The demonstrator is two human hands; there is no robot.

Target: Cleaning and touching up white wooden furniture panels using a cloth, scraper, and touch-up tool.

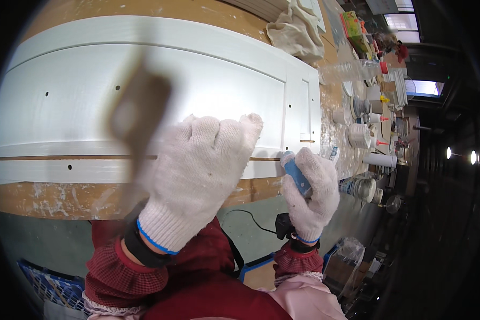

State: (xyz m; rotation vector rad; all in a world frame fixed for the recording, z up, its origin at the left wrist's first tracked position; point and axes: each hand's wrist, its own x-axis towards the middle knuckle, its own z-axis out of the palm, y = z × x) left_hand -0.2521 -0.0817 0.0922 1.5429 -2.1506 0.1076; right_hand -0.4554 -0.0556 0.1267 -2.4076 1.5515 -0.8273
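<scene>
A white-painted panel (213,69) with raised frame strips and small dark holes lies across the table. My left hand (194,154), in a white knit glove with a blue cuff edge, is over the panel's near side. Its fingers curl downward and the thumb points away; whatever is under the fingers is hidden. At the panel's near right corner, my right hand (317,184), gloved alike, is closed round a blue block-like thing (297,175). A small blue-and-white piece (334,154) shows beside its fingers. I cannot tell the exact kind of either.
The paint-spotted brown table (53,200) runs under the panel. A crumpled cloth (298,32) lies at the far right. Beyond it are a clear plastic bottle (352,70), tubs (359,136) and jars (364,189). A blue plastic crate (56,285) stands low left. Something blurred hangs close to the camera.
</scene>
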